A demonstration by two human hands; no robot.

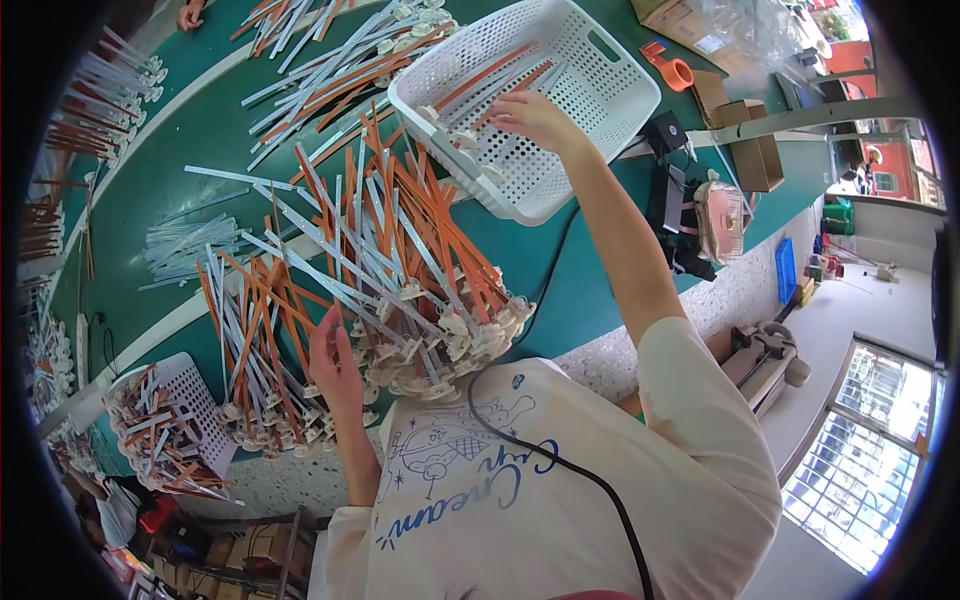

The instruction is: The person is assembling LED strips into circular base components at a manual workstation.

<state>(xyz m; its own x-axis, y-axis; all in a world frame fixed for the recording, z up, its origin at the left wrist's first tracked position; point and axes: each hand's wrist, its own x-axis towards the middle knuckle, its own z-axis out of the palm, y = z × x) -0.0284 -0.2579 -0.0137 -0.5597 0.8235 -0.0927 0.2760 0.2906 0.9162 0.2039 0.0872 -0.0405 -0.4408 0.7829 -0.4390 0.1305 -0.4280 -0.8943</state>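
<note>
My right hand (533,118) is over the white perforated plastic basket (590,100), fingers stretched out and apart. Just beside its fingertips lie a few orange and pale-blue flat strips (486,76) with whitish plastic pieces at their ends. Whether the fingertips touch a strip, I cannot tell. My left hand (337,368) is open at the near edge of the table, between two heaps. To its right is a large heap of orange and pale-blue strips (400,235), their whitish plastic ends (440,345) bunched toward me. Another heap of such strips (262,340) lies to its left.
Loose pale-blue strips (190,248) lie on the green table (130,230). More strips (340,70) spread at the far side, near another person's hand (190,14). A filled white basket (205,410) stands at left. An orange tape dispenser (672,70) and black cable (562,245) are at right.
</note>
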